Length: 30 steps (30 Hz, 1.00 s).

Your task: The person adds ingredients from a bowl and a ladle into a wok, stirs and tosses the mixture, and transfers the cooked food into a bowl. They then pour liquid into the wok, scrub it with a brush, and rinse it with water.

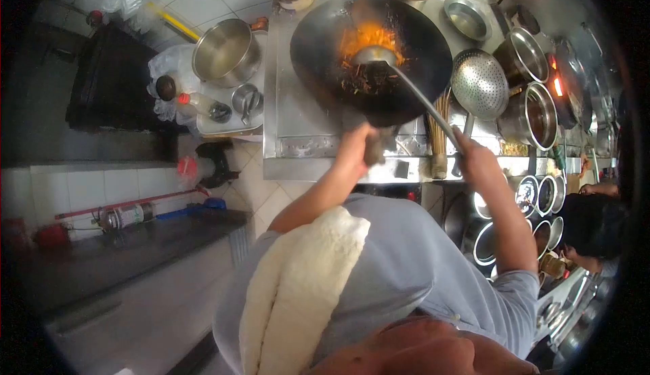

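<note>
A large black wok (pixel 318 53) sits on the steel stove, a loop handle at its far rim. In it, bright orange shredded food (pixel 369 36) lies with darker bits, blurred. My left hand (pixel 355 150) is closed at the wok's near edge, around its near handle; a greyish, cloth-like piece shows beside the fingers. My right hand (pixel 479 162) is wrapped round the long handle of a steel ladle (pixel 374 55), whose bowl is down in the wok against the food. Just beyond that hand lies a perforated skimmer (pixel 480 84), and a bamboo brush (pixel 440 135) stands between it and the wok.
Metal pots (pixel 538 114) and a steel bowl (pixel 467 18) line the right side. On the left are a deep pot (pixel 227 51), a red-capped bottle (pixel 203 106) and a small steel cup (pixel 246 99). Another person (pixel 596 223) is at the far right, beside several round containers.
</note>
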{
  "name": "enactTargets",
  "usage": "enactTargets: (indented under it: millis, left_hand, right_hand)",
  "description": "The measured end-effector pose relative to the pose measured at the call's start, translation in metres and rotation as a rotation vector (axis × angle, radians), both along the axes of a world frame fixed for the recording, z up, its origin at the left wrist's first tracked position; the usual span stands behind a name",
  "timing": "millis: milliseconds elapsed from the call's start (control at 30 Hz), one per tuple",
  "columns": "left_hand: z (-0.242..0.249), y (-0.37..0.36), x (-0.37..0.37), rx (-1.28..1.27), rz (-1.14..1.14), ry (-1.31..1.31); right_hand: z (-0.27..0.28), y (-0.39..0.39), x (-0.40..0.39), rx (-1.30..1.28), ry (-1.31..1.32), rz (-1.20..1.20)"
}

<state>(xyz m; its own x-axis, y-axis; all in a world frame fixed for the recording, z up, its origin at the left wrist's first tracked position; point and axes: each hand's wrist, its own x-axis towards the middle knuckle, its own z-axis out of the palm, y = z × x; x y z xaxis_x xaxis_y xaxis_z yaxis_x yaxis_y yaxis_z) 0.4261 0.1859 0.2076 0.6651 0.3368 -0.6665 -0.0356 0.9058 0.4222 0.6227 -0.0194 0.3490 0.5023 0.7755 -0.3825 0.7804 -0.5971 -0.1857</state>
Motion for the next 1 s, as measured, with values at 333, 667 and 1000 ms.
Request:
enactTargets:
  millis: [333, 667, 1000]
  left_hand:
    - [0.052, 0.012, -0.007, 0.132, -0.128, 0.158]
    - [-0.016, -0.046, -0.024, 0.454, 0.224, 0.122]
    - [0.038, 0.014, 0.019, -0.195, 0.095, 0.034]
  right_hand:
    - [0.070, -0.026, 0.007, 0.113, 0.314, -0.125]
    - [-0.051, -0.032, -0.007, 0.197, -0.134, -0.030]
    - [-0.026, -0.064, -0.063, 0.446, 0.359, -0.573]
